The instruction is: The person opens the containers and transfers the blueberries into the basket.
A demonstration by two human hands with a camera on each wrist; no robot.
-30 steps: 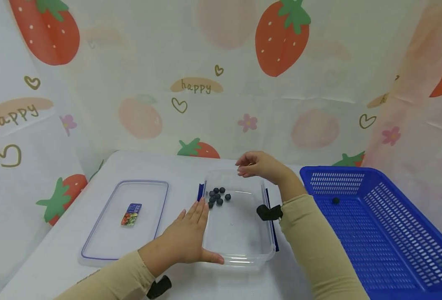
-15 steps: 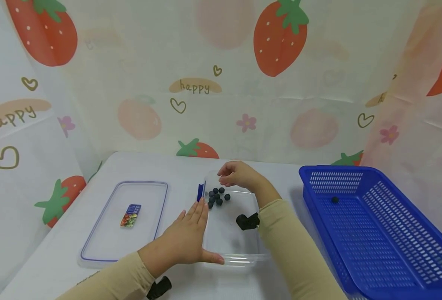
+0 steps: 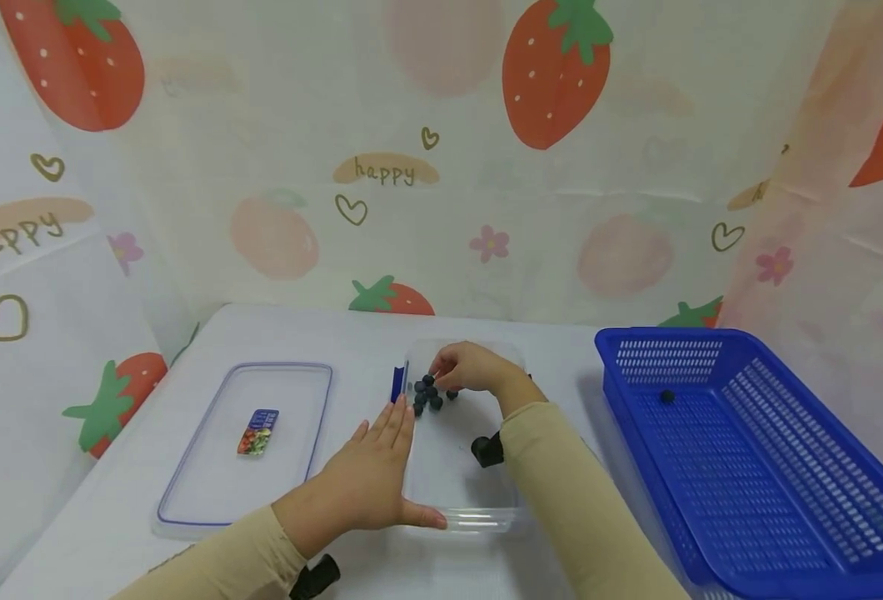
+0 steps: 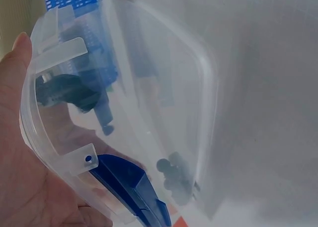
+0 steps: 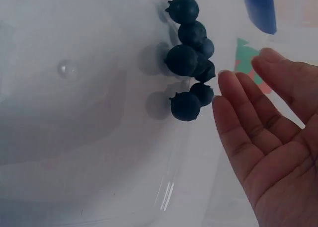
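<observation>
Several dark blueberries (image 3: 433, 402) lie bunched in the far left part of a clear plastic container (image 3: 479, 522). My left hand (image 3: 362, 479) rests along the container's left side, fingers straight and thumb at the near rim. Inside the container, my right hand (image 3: 475, 368) is beside the blueberries. In the right wrist view, the right hand (image 5: 278, 132) has loosely bent fingers, their tips close to the berries (image 5: 182, 60), with nothing visibly held. The left wrist view shows a blue side clip (image 4: 129, 187) hanging by the left palm.
A clear lid (image 3: 209, 467) with a blue seal and a colourful label (image 3: 258, 432) lies left of the container. On the right stands a blue perforated basket (image 3: 719, 467) with one dark berry (image 3: 667, 397) in it. A patterned curtain (image 3: 411, 233) hangs behind the table.
My right hand has moved left and down, from above the container's far edge to the blueberries. The left hand stays in place.
</observation>
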